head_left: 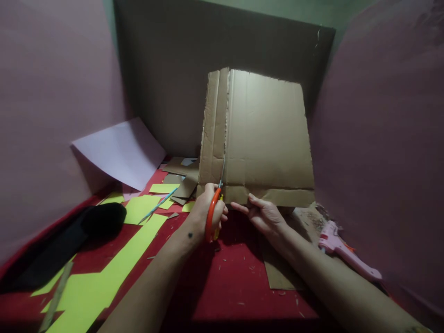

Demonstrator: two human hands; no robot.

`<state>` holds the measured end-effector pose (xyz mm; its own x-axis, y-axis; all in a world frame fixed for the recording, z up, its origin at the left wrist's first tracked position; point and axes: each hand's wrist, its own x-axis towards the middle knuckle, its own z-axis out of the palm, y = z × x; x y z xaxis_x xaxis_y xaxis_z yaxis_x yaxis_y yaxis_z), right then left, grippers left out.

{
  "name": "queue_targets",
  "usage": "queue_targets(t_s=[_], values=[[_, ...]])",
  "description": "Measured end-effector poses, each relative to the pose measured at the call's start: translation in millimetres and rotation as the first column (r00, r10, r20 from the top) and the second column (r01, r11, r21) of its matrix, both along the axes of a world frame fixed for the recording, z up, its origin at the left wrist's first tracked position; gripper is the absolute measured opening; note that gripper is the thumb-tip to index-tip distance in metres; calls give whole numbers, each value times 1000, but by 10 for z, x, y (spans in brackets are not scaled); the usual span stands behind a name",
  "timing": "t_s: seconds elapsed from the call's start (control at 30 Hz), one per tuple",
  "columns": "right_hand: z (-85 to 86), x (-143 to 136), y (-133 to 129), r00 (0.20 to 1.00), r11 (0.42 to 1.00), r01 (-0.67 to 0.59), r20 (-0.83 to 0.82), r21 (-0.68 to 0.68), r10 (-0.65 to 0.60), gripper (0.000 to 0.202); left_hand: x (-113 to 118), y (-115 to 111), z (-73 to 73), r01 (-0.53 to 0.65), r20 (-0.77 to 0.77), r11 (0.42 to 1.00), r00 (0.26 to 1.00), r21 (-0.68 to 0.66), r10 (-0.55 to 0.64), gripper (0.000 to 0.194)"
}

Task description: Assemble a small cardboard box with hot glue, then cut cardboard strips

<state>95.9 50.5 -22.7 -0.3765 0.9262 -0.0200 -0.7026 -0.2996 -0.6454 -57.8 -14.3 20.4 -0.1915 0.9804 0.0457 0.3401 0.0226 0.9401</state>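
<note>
A large piece of brown cardboard (272,125) is held up, tilted, above the red table. In my left hand (207,208) is a pair of scissors (211,215) with orange and yellow handles, my fingers closed round them. Their blades lie along a cut line that separates a narrow creased strip (212,125) on the left from the wider panel. My right hand (264,215) grips the cardboard's lower edge, thumb in front, with the index finger stretched towards the scissors. Part of that hand's fingers is hidden.
Yellow paper pieces (99,282), a blue striped stick (157,206) and cardboard scraps (187,185) lie on the left. A black object (104,219) is nearby. A pink glue gun (347,252) lies at right. A pale sheet (121,148) leans against the wall.
</note>
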Motion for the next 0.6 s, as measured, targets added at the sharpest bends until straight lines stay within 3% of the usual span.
queue_targets(t_s=[0.13, 0.4, 0.6], values=[[3, -11, -8, 1000, 1000, 12, -3, -17, -12, 24, -15, -1, 19, 1, -69, 999, 998, 38, 2, 33], [18, -20, -30, 1000, 998, 29, -11, -63, -29, 26, -38, 26, -55, -26, -179, 994, 983, 111, 46, 32], [69, -5, -57, 1000, 994, 13, -12, -106, -14, 27, -3, -56, -84, -79, -190, 975, 974, 209, 119, 19]])
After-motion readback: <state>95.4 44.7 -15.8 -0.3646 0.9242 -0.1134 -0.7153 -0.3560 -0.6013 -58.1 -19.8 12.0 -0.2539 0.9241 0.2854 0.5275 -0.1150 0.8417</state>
